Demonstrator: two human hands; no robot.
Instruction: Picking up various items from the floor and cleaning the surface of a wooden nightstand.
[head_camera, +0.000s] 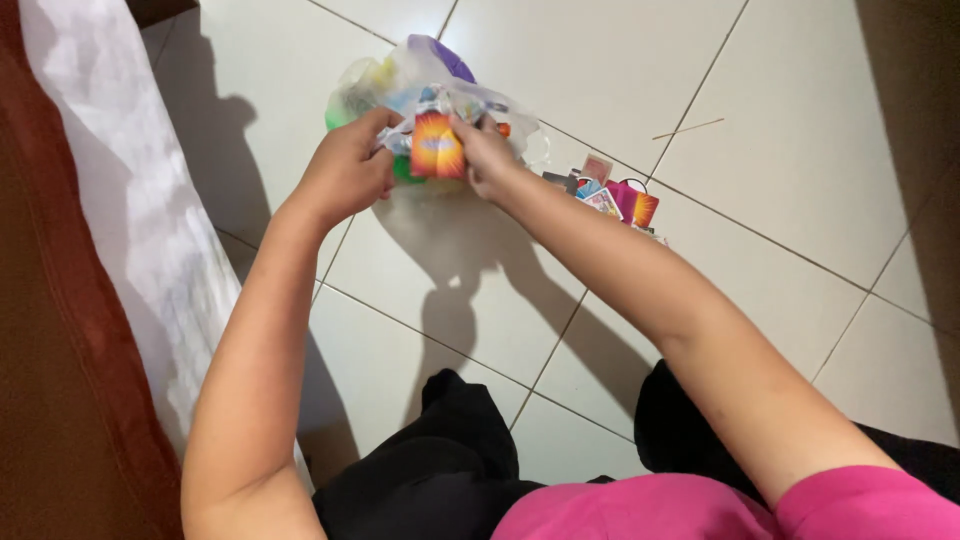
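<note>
My left hand (345, 168) and my right hand (488, 155) are stretched out over the floor, both closed on a small orange-and-red packet (437, 146) held between them. The left hand also grips the crumpled edge of a clear plastic bag (420, 75) that lies on the tiles just behind the packet. Green and purple things show through the bag.
A small heap of colourful cards (610, 198) lies on the white tiled floor (760, 130) right of my right wrist. A thin stick (688, 128) rests farther right. A white-and-red cloth (110, 220) runs along the left edge. My dark-clothed knees (450, 450) are at the bottom.
</note>
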